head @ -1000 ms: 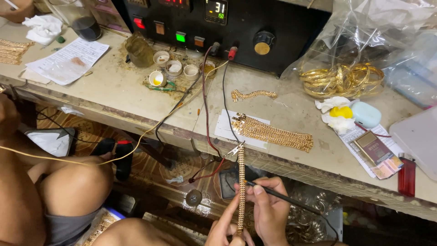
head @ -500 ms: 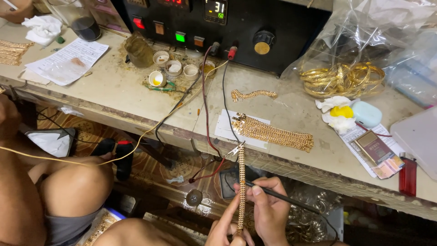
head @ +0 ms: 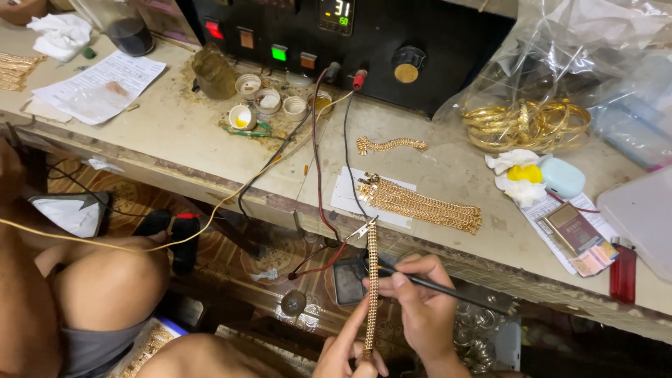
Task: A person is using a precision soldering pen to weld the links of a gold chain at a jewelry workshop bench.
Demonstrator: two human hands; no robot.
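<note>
Head view, bottom centre: gold chain strip (head: 372,280) is pinched at its lower end by left hand (head: 348,353); right hand (head: 420,308) is closed around black pen tool (head: 448,292). Risk: clip (head: 362,229) slips if strip is tugged.

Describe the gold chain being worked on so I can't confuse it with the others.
Below the bench edge, the left hand holds one gold chain taut and upright. A clip grips its top, and the right hand touches a black pen-like tool to it; the others lie flat.
</note>
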